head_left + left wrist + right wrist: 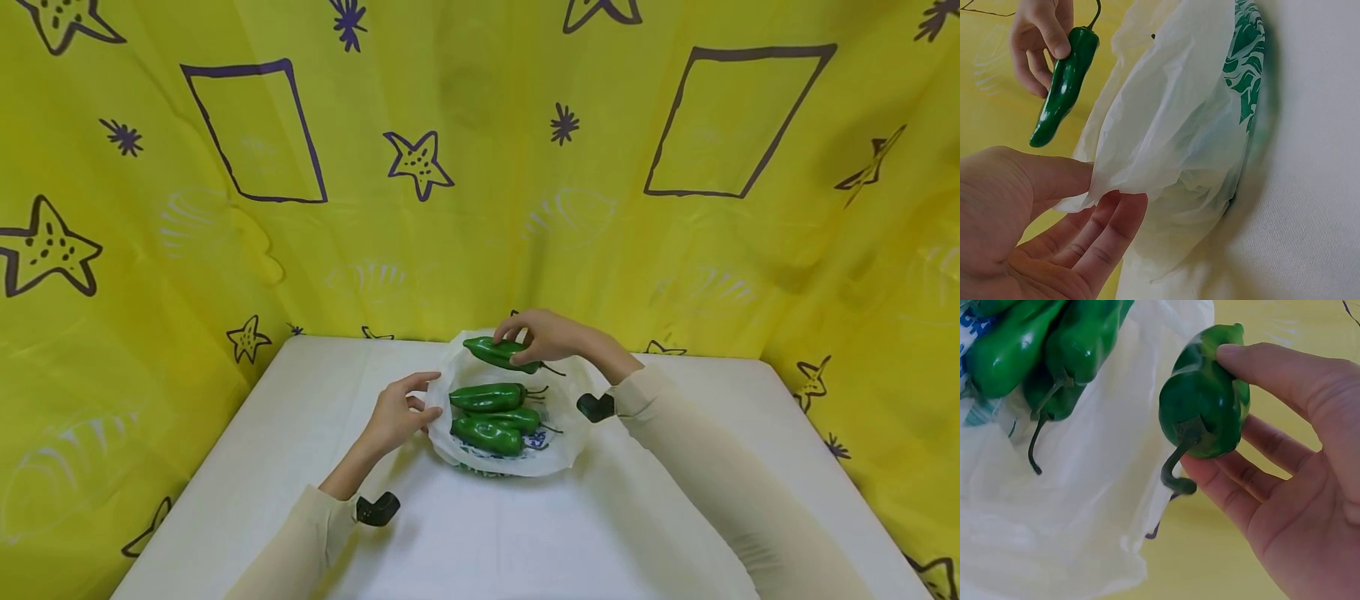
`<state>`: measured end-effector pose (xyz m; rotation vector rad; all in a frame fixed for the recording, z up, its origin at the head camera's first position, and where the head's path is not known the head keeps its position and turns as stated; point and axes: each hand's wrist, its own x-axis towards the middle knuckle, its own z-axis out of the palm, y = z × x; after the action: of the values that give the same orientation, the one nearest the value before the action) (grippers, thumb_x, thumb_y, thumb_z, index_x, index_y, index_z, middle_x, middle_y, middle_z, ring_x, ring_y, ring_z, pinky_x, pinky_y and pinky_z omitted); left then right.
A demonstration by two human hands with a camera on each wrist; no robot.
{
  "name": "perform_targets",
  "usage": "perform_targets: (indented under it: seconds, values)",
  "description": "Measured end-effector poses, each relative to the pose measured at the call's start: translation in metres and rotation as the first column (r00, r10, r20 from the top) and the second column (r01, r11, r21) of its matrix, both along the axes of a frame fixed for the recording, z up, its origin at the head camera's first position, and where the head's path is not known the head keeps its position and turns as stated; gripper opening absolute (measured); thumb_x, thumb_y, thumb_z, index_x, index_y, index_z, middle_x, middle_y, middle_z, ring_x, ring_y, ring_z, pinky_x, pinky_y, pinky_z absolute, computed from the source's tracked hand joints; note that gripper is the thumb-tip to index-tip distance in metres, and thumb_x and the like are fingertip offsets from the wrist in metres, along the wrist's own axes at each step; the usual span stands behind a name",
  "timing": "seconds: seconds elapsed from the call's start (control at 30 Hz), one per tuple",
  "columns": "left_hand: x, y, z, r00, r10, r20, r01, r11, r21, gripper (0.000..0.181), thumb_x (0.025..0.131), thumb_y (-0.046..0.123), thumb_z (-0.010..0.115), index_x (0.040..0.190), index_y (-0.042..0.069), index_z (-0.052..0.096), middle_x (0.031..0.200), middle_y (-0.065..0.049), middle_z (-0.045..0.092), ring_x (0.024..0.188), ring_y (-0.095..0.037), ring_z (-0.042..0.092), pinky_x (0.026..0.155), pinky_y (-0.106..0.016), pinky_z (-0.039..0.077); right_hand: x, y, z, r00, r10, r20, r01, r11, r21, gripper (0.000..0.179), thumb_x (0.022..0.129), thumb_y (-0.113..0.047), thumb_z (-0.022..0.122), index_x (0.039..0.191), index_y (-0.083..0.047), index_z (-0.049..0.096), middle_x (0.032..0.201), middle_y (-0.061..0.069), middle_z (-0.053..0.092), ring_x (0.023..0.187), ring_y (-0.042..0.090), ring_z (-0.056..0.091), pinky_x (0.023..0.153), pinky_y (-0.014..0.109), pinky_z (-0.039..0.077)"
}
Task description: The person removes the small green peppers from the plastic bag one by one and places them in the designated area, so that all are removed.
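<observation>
My right hand (546, 333) holds a long green pepper (497, 353) between thumb and fingers, above the far side of an open white plastic bag (558, 454). In the right wrist view this pepper (1200, 406) shows its curved stem end. With thumb and fingertips, my left hand (397, 414) pinches the left edge of the bag; in the left wrist view the thin plastic (1154, 119) passes between them. Inside the bag lie glossy green peppers (489, 397), three of them showing side by side, stems to the right. The bag's underside carries a green print (1247, 59).
The bag stands on a white-covered table (480, 542), near its back edge. A yellow curtain (480, 250) with drawn stars and rectangles surrounds the table at the back and sides. Dark wrist-worn devices sit at the left cuff (377, 509) and right cuff (596, 407).
</observation>
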<state>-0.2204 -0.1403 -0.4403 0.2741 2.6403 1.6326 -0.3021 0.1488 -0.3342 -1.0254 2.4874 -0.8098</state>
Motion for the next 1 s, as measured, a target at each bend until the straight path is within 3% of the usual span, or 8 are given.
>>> perform_targets:
  seconds: [0.23,0.5,1.0]
  values:
    - [0.001,0.001,-0.001,1.0,-0.004,-0.016,0.004,1.0,0.005,0.057,0.084,-0.008,0.077,0.138,0.003,0.062,0.121,-0.022,0.062,0.069,-0.016,0.068,0.061,-0.044,0.062,0.005,0.017,0.002,0.998,-0.039,-0.049,0.037,0.999,-0.032,0.035,0.093,-0.008,0.074,0.127,-0.008,0.069,0.125,0.016,0.067,0.103,0.033,0.067,0.081,0.038,0.061]
    - [0.002,0.001,-0.003,1.0,-0.01,-0.025,0.01,1.0,0.005,0.057,0.084,-0.008,0.077,0.138,0.003,0.062,0.122,-0.022,0.062,0.069,-0.017,0.068,0.061,-0.044,0.062,0.011,0.039,0.002,0.993,-0.062,-0.099,0.055,0.996,-0.073,0.037,0.091,-0.008,0.075,0.127,-0.007,0.069,0.124,0.013,0.068,0.114,0.034,0.063,0.092,0.045,0.057]
    - [0.0,0.001,-0.002,0.999,-0.014,-0.029,0.014,1.0,-0.005,0.058,0.085,-0.008,0.077,0.139,0.004,0.062,0.125,-0.023,0.061,0.07,-0.017,0.066,0.061,-0.044,0.062,0.028,0.095,0.002,0.975,-0.186,-0.123,0.173,0.979,-0.109,0.039,0.092,-0.012,0.077,0.13,-0.008,0.068,0.123,0.017,0.067,0.102,0.033,0.069,0.08,0.04,0.062]
